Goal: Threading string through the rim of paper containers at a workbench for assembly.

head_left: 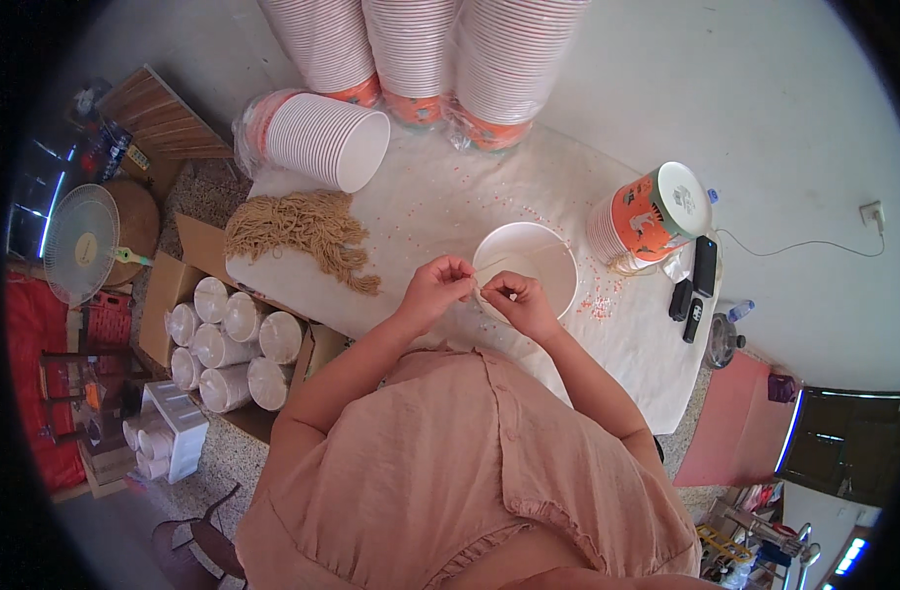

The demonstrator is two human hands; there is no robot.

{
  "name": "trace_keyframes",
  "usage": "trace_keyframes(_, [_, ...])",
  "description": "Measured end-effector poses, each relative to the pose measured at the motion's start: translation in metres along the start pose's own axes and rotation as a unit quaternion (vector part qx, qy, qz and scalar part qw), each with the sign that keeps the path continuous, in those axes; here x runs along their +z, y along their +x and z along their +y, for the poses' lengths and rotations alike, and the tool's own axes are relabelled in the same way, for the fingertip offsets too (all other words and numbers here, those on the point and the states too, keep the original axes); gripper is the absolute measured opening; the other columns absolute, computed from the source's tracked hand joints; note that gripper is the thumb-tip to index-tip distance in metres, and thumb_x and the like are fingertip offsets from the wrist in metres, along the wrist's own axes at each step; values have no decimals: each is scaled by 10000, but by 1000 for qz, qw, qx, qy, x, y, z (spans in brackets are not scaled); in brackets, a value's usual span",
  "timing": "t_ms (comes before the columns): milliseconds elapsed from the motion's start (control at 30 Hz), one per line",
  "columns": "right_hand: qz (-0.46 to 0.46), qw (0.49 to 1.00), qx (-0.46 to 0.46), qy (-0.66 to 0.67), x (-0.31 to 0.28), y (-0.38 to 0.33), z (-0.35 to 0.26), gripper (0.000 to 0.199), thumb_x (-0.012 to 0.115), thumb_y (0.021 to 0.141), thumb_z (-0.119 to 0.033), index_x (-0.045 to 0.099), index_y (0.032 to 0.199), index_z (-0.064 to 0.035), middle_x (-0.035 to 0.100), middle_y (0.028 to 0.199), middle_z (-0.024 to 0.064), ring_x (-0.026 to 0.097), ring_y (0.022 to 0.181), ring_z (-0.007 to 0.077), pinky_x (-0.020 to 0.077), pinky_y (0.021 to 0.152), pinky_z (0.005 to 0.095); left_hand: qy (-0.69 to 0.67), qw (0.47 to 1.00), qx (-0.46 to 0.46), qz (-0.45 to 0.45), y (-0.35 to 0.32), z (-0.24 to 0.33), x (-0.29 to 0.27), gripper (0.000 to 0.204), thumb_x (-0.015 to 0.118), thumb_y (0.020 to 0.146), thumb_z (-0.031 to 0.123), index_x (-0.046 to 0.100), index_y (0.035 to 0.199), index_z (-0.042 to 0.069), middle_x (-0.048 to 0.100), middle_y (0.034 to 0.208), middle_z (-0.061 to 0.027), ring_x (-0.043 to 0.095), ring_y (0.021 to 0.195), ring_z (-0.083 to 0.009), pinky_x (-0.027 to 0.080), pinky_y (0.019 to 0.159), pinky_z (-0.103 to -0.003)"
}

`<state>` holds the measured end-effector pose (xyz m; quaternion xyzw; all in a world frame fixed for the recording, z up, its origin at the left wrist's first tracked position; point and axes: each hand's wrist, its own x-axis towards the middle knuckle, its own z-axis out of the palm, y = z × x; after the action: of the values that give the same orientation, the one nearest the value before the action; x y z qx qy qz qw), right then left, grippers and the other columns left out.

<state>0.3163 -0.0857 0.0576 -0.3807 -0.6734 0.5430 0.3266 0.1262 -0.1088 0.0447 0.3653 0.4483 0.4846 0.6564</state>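
Observation:
My left hand and my right hand are close together at the near left rim of a white paper bucket. Both are closed in a pinch. A thin pale string runs from my left fingertips over the bucket's opening. What my right fingertips pinch is too small to make out clearly; it seems to be part of the same string. A bundle of tan strings lies on the table to the left. Other ends of the held string are hard to see.
Tall stacks of white buckets stand at the table's back, with another stack lying on its side. To the right are an upturned orange printed bucket stack, black devices and scattered small bits. Wrapped cups fill a carton at left.

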Motion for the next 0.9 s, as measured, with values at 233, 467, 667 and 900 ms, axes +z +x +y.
trace_keyframes(233, [5,1000,11,11,-1,1,10,71,632,863,-50,613,818,1,573,723,-19,489,665,35,420,589,215,-101,989,-112,4,-1,11,-5,157,612,870,80,598,1019,32,628,880,-47,599,759,-121,511,706,-274])
trace_keyframes(467, [0,1000,12,22,1,3,4,67,640,855,-45,614,812,-1,568,711,-26,478,655,33,414,582,215,-34,997,-72,16,-3,15,-2,161,633,870,108,603,1008,32,634,850,-37,603,754,-118,516,708,-270])
trace_keyframes(667, [-17,1000,3,6,0,2,3,52,638,852,-39,628,826,5,586,712,-11,489,652,40,422,582,219,12,999,-43,19,3,5,-3,130,660,857,119,603,938,34,625,788,-25,570,682,-90,484,637,-235])
trace_keyframes(900, [-24,999,-5,-43,1,-2,1,46,615,856,-41,630,862,2,612,722,43,531,632,85,447,570,259,7,999,-23,41,6,3,-2,94,661,851,93,593,882,36,618,754,-24,534,615,-81,441,555,-217])
